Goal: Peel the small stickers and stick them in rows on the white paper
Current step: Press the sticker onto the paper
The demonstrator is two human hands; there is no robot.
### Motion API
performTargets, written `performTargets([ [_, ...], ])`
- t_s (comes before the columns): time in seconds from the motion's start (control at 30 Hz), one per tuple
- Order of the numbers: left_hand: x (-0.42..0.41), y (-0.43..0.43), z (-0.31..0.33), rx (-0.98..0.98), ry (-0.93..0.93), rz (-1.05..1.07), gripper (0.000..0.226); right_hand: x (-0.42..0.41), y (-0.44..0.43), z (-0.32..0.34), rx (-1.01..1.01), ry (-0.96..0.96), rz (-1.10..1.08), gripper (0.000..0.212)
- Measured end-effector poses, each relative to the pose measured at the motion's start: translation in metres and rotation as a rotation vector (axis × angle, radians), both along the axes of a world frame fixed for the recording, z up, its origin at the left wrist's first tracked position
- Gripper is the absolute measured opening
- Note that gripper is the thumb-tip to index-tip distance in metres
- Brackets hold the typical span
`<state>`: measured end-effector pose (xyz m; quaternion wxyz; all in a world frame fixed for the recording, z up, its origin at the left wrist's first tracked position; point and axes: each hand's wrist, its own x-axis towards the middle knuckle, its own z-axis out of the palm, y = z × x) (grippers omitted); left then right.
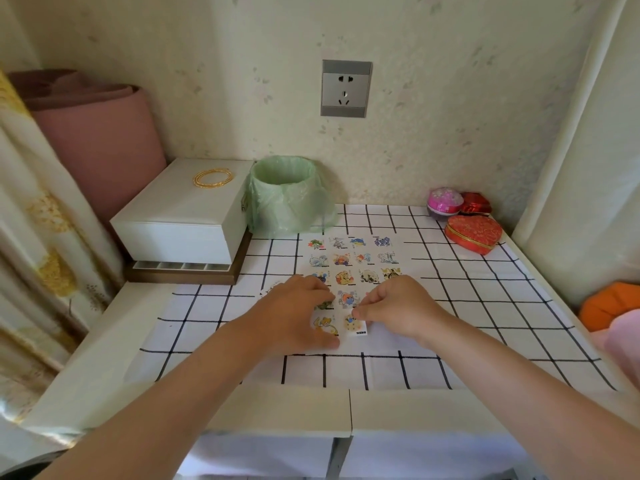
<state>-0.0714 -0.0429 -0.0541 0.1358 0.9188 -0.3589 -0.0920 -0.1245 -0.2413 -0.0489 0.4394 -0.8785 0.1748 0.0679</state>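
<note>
One white paper (384, 337), sixteen stickers (344, 278) visible; right hand (398, 306) fingertips pinch the nearest sticker (356, 326); left hand (298, 306) fingers rest uncurled on paper just beside

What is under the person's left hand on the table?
The white paper, on which the left hand rests. A green sticker and a yellow sticker show partly past its fingers; whatever lies beneath the palm is covered.
</note>
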Motion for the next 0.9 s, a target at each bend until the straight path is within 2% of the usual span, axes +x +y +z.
performTargets([
  [0.9,-0.0012,-0.0005,-0.0003,0.015,-0.025,-0.015,0.079,0.0029,-0.0009,-0.0059,-0.174,-0.028,0.050,0.011],
])
